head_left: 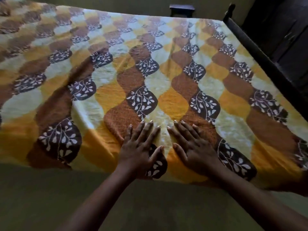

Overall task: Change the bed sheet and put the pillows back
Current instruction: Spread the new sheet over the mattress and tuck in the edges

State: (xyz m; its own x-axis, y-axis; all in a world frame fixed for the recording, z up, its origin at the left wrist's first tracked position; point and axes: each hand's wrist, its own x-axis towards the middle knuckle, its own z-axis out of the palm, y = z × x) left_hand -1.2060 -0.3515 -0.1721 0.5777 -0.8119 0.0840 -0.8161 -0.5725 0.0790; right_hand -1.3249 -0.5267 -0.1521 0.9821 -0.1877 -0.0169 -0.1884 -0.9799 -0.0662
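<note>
A bed sheet [150,67] patterned in wavy yellow, orange, brown and cream patches with white leaf sprigs lies spread over the whole bed. My left hand [140,147] and my right hand [193,147] lie side by side on it near the bed's front edge, palms down, fingers straight and spread, pressing flat on the cloth. Long creases run across the sheet on the left half. No pillows are in view.
A dark wooden bed frame rail [260,54] runs along the right side, with dark furniture [283,30] behind it. A small dark stool or table [181,10] stands beyond the far edge. Greenish floor [50,197] lies in front of the bed.
</note>
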